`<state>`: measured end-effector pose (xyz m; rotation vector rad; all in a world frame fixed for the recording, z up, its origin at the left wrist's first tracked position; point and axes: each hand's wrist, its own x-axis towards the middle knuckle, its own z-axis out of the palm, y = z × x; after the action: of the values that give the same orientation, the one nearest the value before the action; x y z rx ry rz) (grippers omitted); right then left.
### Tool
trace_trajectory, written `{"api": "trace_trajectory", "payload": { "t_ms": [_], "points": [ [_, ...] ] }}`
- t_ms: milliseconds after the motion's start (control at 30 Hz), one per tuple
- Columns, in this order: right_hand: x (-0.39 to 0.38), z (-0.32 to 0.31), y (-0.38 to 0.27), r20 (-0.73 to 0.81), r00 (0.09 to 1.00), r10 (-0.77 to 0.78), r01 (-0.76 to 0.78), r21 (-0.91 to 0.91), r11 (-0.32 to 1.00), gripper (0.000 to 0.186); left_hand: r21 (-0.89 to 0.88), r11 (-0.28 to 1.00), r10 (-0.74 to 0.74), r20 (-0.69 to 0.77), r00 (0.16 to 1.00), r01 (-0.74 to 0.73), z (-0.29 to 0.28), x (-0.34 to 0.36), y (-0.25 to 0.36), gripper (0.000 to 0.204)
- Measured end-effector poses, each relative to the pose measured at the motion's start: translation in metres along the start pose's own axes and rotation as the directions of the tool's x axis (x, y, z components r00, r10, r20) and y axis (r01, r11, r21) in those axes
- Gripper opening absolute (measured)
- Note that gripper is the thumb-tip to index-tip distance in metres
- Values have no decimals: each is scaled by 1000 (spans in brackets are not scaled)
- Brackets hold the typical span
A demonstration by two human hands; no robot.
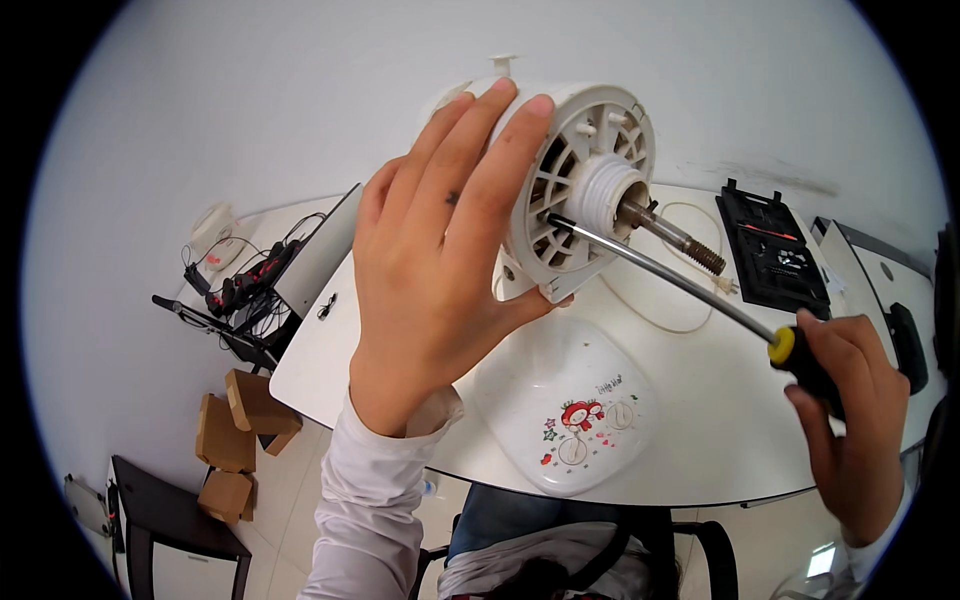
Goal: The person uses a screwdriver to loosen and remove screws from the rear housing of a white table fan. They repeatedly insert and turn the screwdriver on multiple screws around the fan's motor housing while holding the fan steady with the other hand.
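Note:
A white fan motor housing [590, 135] with a slotted round front is tilted up over the table. My left hand [430, 230] wraps round its side, fingers over the top and thumb beneath. From the ribbed collar in its middle a threaded metal shaft [675, 238] sticks out to the right. My right hand [855, 410] grips the black and yellow handle of a screwdriver [680, 285]. The screwdriver's dark tip reaches the slots at the lower left of the housing's front; whether it sits on a screw cannot be made out. Below is a white fan base [610, 455] with cartoon prints.
On the white table [350, 370] a black tool case [770, 245] lies open at the right, and a pale power cord [690, 325] curves behind the motor. Tangled cables [255, 290] lie at the left. Cardboard boxes [230, 430] stand on the floor.

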<state>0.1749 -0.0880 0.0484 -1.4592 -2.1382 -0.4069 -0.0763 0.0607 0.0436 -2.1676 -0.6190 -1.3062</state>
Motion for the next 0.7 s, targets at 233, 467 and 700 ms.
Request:
{"api": "trace_trajectory", "payload": {
  "t_ms": [233,467,700],
  "points": [
    [-10,13,-9,92,993,68,-92,288,953,42,83,996,-16,-15,1000,17,0,-3,1,103],
    [4,-18,-31,762,642,88,-761,647,-51,44,50,998,-32,-20,999,33,1,-2,1,105],
    [6,-18,-25,467,757,457,-650,616,446,37,80,996,-27,21,999,26,-3,-7,-1,108]
  ]
}}
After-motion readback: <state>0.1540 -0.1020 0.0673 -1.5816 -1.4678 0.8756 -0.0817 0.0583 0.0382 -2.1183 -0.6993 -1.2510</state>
